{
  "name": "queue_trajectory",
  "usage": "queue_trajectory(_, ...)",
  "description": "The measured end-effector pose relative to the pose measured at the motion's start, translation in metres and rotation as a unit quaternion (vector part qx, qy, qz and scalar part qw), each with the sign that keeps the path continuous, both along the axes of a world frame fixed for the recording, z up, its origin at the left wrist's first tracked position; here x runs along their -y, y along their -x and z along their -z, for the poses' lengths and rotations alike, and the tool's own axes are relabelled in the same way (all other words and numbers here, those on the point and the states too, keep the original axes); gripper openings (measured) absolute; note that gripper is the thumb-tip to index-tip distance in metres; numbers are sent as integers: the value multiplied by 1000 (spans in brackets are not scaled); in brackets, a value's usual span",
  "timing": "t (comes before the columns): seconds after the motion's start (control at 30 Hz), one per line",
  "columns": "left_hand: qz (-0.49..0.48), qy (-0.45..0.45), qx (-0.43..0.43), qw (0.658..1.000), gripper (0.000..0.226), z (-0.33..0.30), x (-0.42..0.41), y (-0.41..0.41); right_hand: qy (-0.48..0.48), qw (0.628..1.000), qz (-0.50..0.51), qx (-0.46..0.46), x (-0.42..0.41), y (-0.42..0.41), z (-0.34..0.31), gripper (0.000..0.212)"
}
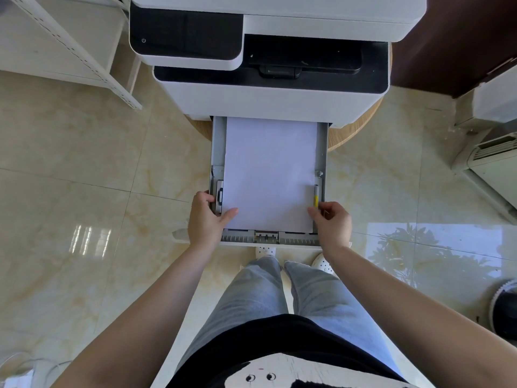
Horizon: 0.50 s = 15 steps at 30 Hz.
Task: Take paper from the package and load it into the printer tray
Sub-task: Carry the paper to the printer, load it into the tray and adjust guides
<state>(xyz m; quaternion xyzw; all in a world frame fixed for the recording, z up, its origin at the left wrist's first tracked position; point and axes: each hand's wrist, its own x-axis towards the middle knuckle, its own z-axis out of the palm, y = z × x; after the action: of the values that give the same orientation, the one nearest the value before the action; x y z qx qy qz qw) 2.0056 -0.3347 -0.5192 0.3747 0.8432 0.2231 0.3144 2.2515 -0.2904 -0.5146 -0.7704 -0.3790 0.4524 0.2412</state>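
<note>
A white and black printer stands on a round wooden table, its grey paper tray pulled out toward me. A stack of white paper lies flat inside the tray. My left hand rests at the tray's near left corner, thumb on the paper's left edge and fingers by the left guide. My right hand sits at the near right corner, fingertips pinching the paper's right edge beside a yellow-marked guide. No paper package is in view.
A white metal shelf frame stands at the back left. A white appliance and a round black-and-white device sit on the glossy tiled floor at the right. My legs and white shoes are under the tray's front edge.
</note>
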Motion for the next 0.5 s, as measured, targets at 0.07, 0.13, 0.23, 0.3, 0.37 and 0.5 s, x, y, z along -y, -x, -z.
queue_trajectory(0.07, 58, 36, -25, 997, 82, -3, 4, 2, 4, 998, -64, 12, 5, -2, -2, 53)
queue_trajectory(0.13, 99, 64, -39, 992, 100, -5, 6, 2, 30, 994, -96, 28, 8, -3, -6, 80)
queue_trajectory(0.23, 103, 99, -27, 989, 128, -9, 2, -1, 96, 980, -159, 76, 9, -1, -8, 108)
queue_trajectory(0.3, 96, 124, -34, 987, 142, -13, -4, -3, 125, 970, -176, 112, 7, 3, -8, 114)
queue_trajectory(0.37, 109, 140, -49, 983, 149, -15, -8, -5, 141, 965, -173, 141, 4, 7, -7, 116)
queue_trajectory(0.5, 116, 155, -71, 978, 153, -16, -11, -6, 145, 963, -170, 151, 2, 9, -6, 118)
